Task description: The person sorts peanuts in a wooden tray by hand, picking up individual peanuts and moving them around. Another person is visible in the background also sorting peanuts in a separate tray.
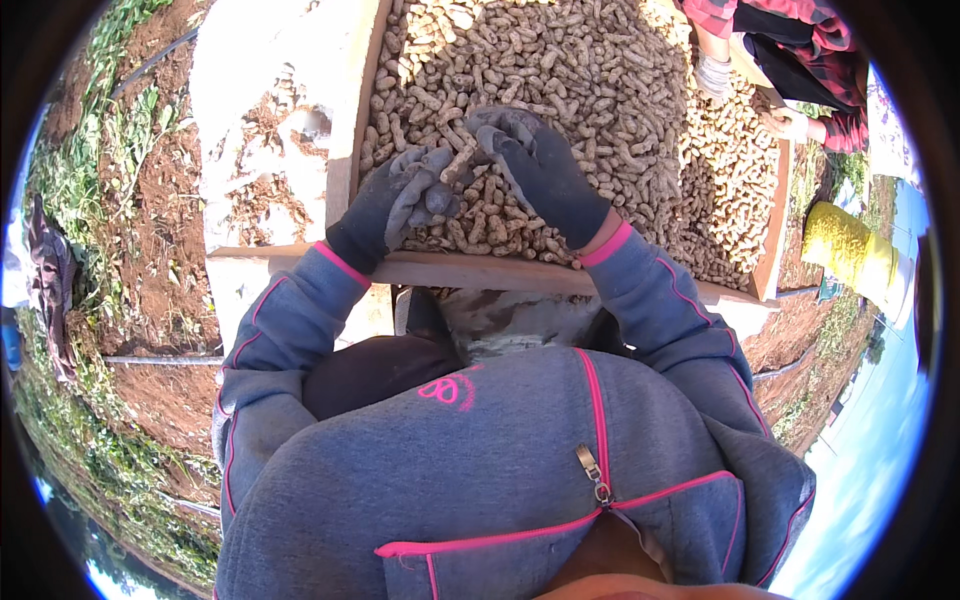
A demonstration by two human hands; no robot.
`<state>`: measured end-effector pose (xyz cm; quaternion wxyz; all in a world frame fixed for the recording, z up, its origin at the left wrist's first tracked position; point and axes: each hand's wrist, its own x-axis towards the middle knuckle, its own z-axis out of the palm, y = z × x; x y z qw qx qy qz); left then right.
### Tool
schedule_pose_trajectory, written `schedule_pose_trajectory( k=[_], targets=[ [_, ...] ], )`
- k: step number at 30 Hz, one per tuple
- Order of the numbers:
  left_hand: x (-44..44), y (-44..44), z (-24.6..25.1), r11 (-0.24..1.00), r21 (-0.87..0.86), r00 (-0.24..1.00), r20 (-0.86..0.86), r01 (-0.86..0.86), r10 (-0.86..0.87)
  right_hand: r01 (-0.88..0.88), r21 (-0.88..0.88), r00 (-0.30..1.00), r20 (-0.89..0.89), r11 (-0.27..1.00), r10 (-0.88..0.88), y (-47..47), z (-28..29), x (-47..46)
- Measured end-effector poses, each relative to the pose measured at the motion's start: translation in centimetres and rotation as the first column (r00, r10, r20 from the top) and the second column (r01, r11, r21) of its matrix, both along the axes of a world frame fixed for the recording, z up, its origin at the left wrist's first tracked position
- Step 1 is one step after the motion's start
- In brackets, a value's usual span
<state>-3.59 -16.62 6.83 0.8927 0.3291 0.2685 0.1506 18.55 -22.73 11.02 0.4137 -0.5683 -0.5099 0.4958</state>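
Observation:
Both my hands wear dark grey work gloves and are over a wooden-framed tray (487, 271) filled with unshelled peanuts (615, 105). One peanut pod (457, 165) is between them, its upper end at the fingertips of my right hand (544, 169). That hand's fingers are bent inward and closed on the pod. Just left of the pod is my left hand (401, 199), palm partly turned up, fingers curled and thumb showing. Whether it holds peanuts inside the curl is hidden. Loose pods lie under and between the hands.
At the upper right, another person's gloved hand (712, 77) and second hand (786, 124) are over the peanuts. A white sheet (247, 45) with brown debris (274, 187) lies left of the tray's wooden side rail (354, 112). A yellow sack (840, 240) stands at right.

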Motion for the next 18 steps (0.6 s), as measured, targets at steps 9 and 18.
schedule_pose_trajectory(
  k=[9,18],
  targets=[
    [3.3,-0.8,3.6,0.963,-0.241,0.991,0.091,0.121,-0.102,-0.254,-0.019,0.923,0.292,0.967,0.249,-1.1,1.7,1.9],
    [2.1,-0.2,2.5,0.898,0.194,0.919,-0.075,0.395,-0.387,-0.488,-0.013,0.704,0.585,0.872,0.403,-2.4,3.7,2.9]
  ],
)
